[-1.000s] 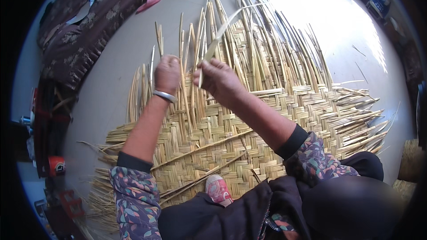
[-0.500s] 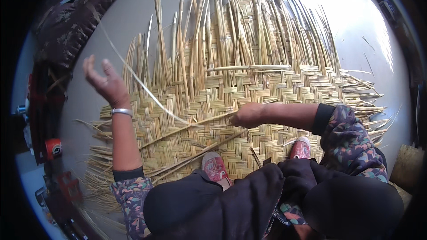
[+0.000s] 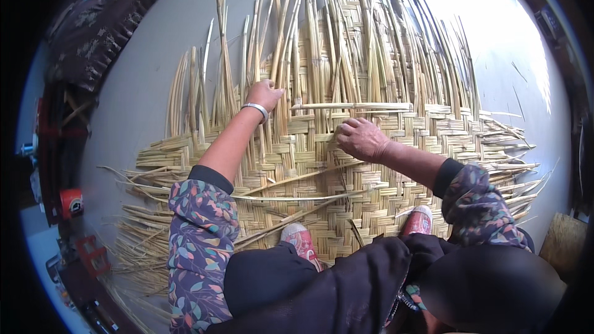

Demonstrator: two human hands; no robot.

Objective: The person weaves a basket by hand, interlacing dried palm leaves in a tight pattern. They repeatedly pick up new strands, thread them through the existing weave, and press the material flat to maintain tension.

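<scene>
A large woven reed mat (image 3: 402, 173) lies on the floor under me, with long upright reed strips (image 3: 315, 43) fanning out from its far side. My left hand (image 3: 265, 94) is closed around reed strips at the left of this fan. To its right, my right hand (image 3: 361, 139) rests low over the weave with curled fingers; what they grip, if anything, is hidden. A pale crosswise reed (image 3: 352, 106) lies over the strips just beyond the right hand. Nearer me, a thin loose strip (image 3: 297, 198) crosses the weave.
My red shoes (image 3: 300, 239) stand on the mat's near part. Loose reed ends (image 3: 139, 229) spread off the left side. A dark patterned cloth (image 3: 93, 25) hangs at the far left, a red can (image 3: 71, 203) stands left, and a wooden block (image 3: 563, 238) sits at the right.
My left hand has swung from the open air at left to the upright strips and closed. The thin strip it trailed now lies across the mat. My right hand has moved farther out.
</scene>
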